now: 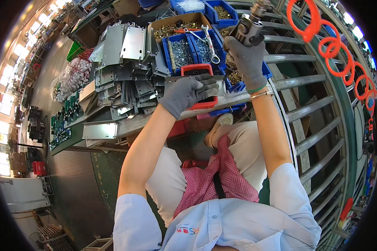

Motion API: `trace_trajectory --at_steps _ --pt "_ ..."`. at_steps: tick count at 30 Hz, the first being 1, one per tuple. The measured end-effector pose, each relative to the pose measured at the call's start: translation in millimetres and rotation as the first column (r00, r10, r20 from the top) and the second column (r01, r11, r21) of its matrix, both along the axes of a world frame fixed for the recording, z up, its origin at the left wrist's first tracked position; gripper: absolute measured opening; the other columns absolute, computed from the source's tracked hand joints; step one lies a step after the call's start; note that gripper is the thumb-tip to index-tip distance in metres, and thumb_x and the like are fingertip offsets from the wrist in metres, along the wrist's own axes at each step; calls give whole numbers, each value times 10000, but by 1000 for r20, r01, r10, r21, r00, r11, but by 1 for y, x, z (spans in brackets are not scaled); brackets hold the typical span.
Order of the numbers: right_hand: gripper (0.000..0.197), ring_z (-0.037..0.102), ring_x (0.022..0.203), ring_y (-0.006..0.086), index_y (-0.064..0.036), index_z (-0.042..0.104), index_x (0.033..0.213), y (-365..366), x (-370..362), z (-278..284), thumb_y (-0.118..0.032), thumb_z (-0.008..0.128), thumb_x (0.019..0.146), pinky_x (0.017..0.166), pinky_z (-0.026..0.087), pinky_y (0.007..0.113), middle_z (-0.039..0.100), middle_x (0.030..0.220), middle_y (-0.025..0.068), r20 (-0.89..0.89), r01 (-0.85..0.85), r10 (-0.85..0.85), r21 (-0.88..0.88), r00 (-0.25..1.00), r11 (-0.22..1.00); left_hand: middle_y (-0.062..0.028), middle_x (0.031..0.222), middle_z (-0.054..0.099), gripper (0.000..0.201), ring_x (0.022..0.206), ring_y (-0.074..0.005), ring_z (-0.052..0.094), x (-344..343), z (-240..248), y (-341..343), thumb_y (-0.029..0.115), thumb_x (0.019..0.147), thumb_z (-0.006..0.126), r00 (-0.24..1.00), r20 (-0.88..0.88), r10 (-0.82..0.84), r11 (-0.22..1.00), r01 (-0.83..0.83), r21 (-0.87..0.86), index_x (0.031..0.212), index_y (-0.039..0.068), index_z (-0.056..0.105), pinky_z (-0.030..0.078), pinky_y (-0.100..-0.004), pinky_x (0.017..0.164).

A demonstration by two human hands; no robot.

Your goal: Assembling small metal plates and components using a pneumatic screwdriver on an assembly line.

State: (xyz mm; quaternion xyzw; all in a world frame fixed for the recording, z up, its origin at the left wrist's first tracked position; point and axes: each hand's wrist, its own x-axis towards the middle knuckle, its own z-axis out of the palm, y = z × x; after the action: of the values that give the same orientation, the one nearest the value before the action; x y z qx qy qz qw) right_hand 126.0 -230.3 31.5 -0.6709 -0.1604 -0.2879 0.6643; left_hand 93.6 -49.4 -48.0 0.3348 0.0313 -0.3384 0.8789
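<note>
The left hand (189, 93) holds a metal plate (220, 85), lengthwise toward the right hand (248, 60), which grips a power driver (248, 30).

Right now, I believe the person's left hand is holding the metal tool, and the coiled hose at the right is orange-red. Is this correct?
Not quite: the head view shows the right hand holding the metal tool. The coiled hose at the right is orange-red.

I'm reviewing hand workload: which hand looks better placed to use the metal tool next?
Probably the right: the right hand grips the metal tool, while the left hand is occupied at a flat metal plate.
</note>
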Motion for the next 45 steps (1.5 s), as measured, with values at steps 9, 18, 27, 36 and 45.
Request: trace_trajectory --at_steps 9,18,27,36,45 --pt "92 524 446 61 -42 625 776 17 6 6 -121 650 737 402 399 204 573 554 9 -79 -131 123 -100 989 986 -247 1234 512 393 1116 -358 554 -6 8 -6 -49 891 326 997 -10 74 988 -72 133 1280 -69 379 476 -431 986" --pt "109 495 438 52 -26 622 802 16 6 10 -97 659 728 401 385 199 575 578 -4 -104 -205 198 -67 975 976 -235 1230 518 381 1117 -356 553 -4 6 -9 -35 902 329 997 -4 71 987 -70 143 1279 -60 381 467 -442 993" --pt "174 513 514 58 -25 633 875 11 9 8 -89 667 717 444 402 206 610 672 14 -188 -272 265 -9 946 962 -237 1236 510 394 1118 -365 549 -5 5 -9 -57 890 330 996 -9 85 985 -83 152 1281 -59 376 483 -435 979" --pt "186 504 511 50 -20 631 898 5 10 9 -84 649 725 441 398 194 593 655 20 -203 -352 352 37 914 935 -235 1254 497 401 1118 -369 547 -6 2 -13 -54 887 318 994 1 114 974 -112 199 1283 -70 382 488 -436 975" --pt "208 378 416 57 -15 581 1021 1 -22 24 -16 573 813 395 329 212 587 712 102 -69 -366 395 260 916 894 -237 1253 497 412 1110 -350 556 -14 16 -10 -38 882 327 989 73 130 990 -133 41 1287 -101 362 481 -406 980"
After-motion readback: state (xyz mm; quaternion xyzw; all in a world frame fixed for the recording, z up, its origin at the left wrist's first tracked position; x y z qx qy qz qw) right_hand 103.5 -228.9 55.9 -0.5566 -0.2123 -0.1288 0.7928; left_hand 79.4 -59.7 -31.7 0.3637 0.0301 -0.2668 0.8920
